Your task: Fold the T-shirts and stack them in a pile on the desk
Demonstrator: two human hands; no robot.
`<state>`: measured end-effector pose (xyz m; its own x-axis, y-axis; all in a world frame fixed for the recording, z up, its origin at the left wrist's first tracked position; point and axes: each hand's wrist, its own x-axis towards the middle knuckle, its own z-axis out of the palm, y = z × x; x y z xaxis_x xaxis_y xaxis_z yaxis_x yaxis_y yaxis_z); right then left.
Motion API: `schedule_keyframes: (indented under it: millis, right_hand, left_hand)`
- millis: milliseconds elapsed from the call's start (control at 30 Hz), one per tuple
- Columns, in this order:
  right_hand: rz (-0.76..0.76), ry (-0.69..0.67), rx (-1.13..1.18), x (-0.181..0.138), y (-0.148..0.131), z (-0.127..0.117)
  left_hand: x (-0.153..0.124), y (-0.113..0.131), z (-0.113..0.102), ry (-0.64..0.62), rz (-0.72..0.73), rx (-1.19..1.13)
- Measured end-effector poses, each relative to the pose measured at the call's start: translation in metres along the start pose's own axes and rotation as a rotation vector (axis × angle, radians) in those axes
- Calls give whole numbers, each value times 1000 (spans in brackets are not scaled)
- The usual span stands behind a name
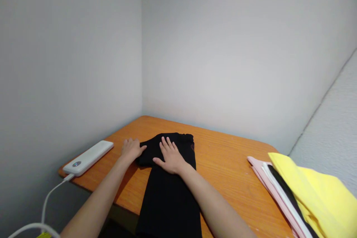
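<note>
A pair of black trousers (170, 200) lies folded lengthwise on the wooden table, its gathered waist end away from me and its legs running toward me over the near edge. A small red mark shows near the right side of the waist end. My right hand (171, 158) rests flat on the upper part of the cloth, fingers spread. Beside the part that juts out to the left is my left hand (131, 149), palm down with the fingers slightly bent. Its thumb reaches to the edge of the black fabric, and nothing appears gripped.
A white power bank (90, 156) with a lit display sits at the table's left edge, its white cable (48, 195) hanging toward me. On the right is a pile of pink, white, black and yellow cloth (323, 189). Walls (223, 52) stand behind the wooden table (228, 163).
</note>
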<state>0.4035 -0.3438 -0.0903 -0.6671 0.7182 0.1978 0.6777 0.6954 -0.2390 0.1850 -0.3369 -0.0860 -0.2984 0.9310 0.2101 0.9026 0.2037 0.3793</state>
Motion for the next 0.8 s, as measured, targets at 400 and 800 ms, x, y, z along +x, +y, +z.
schedule_keyframes:
  millis: [400,800]
  right_hand:
    - [149,-60,87,-8,-22,-9]
    - [78,-194,106,-107,-88,-18]
  left_hand:
    - [27,6,-22,-131,-35,-301]
    - [-22,87,5,-318,482,-436]
